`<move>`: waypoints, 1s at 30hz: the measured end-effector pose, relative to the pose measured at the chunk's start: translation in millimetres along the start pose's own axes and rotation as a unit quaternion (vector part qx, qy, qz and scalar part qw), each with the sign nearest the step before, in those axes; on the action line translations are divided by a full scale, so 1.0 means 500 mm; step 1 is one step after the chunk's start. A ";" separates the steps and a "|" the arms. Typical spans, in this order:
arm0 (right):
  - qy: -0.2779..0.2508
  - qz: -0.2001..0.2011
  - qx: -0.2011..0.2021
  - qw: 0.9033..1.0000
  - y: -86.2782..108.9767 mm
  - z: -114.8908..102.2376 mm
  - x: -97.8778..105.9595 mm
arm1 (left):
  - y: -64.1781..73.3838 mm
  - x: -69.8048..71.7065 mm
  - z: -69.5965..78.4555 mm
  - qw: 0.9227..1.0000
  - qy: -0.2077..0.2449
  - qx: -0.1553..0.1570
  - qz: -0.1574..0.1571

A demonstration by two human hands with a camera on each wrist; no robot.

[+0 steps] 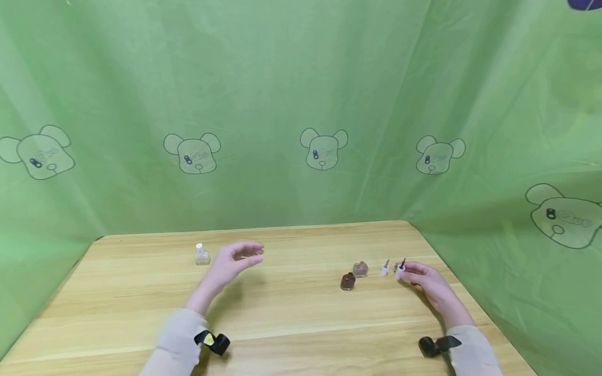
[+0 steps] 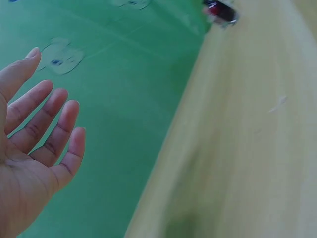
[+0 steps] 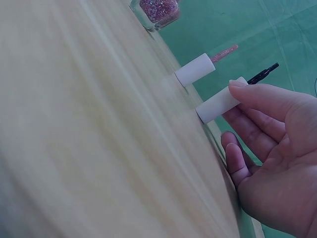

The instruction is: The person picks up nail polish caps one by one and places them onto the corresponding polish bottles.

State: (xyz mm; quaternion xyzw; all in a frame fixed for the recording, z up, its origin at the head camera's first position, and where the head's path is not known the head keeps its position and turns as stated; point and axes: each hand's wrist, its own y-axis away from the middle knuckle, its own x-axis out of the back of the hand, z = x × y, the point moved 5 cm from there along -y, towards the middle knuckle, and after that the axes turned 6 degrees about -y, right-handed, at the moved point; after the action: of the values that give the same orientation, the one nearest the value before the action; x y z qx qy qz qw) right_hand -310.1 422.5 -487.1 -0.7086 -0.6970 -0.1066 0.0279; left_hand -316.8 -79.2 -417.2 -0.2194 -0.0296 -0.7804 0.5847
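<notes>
My right hand (image 1: 430, 282) pinches a white nail polish cap (image 3: 220, 105) that stands on the table, its dark brush pointing up. Beside it another white cap (image 3: 195, 70) stands on its own with a pink glittery brush upward. To the left of the caps are two uncapped nail polish bottles, one dark red (image 1: 348, 281) and one pink with glitter (image 1: 360, 269). My left hand (image 1: 237, 257) hovers over the table with relaxed fingers and nothing in them. Left of that hand stands a clear nail polish bottle (image 1: 202, 256) with its white cap on.
The light wooden table (image 1: 282, 318) ends at a green curtain (image 1: 263, 104) printed with bear heads, which hangs behind it and along both sides. Black wrist cameras are strapped over both sleeves.
</notes>
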 end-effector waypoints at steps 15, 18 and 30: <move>-0.030 -0.028 0.016 0.999 0.003 0.000 0.016 | -0.002 -0.133 0.013 0.998 0.000 -0.016 -0.055; -0.027 -0.032 0.020 0.999 0.002 -0.001 0.016 | -0.001 -0.150 0.013 0.998 -0.002 -0.013 -0.058; -0.031 -0.065 0.042 0.996 0.005 -0.010 0.008 | -0.019 -0.213 0.029 0.998 -0.008 -0.022 -0.064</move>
State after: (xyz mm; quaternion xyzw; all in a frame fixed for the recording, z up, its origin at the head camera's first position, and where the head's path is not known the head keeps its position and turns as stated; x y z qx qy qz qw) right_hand -308.0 425.5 -481.0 -0.6628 -0.7461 -0.0564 0.0290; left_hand -297.9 23.8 -442.3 -0.2362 -0.0312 -0.8148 0.5286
